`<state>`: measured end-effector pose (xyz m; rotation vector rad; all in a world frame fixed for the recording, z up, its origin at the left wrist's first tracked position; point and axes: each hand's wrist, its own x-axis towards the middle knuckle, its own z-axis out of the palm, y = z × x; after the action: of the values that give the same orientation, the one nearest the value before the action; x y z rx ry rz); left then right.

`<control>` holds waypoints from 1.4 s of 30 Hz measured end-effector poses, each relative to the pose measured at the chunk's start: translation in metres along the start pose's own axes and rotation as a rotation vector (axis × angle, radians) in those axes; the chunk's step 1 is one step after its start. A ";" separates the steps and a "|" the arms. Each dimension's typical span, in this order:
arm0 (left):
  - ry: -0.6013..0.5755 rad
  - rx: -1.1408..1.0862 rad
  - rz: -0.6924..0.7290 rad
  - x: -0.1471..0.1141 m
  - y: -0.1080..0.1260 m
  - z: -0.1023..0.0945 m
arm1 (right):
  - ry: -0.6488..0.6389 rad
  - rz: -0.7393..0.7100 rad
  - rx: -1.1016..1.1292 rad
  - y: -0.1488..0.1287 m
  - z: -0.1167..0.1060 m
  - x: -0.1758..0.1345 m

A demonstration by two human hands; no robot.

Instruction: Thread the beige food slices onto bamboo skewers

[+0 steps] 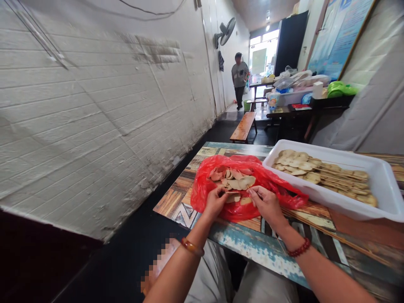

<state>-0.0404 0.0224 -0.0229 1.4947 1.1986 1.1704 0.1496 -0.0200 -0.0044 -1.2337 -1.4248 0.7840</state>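
Note:
An open red plastic bag [208,185] lies on the painted wooden table [252,244], holding several thin tan slices [236,180]. My left hand [215,203] pinches a slice at the bag's near edge. Close beside it, my right hand [267,204] grips a thin bamboo skewer [251,192] whose tip points at that slice. Both wrists wear bead bracelets.
A white tray [383,185] with several loaded skewers stands right of the bag. Loose bamboo sticks [334,236] lie on the table below it. A white brick wall runs along the left. Down the aisle are a bench [243,126], cluttered tables and a standing person [240,78].

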 end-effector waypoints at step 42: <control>0.060 -0.653 -0.190 0.009 -0.004 0.021 | -0.221 0.086 -0.051 -0.012 0.008 -0.008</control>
<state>-0.0193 0.0307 -0.0292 0.8426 0.8505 1.3147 0.1379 -0.0292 0.0025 -1.2852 -1.5856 0.9721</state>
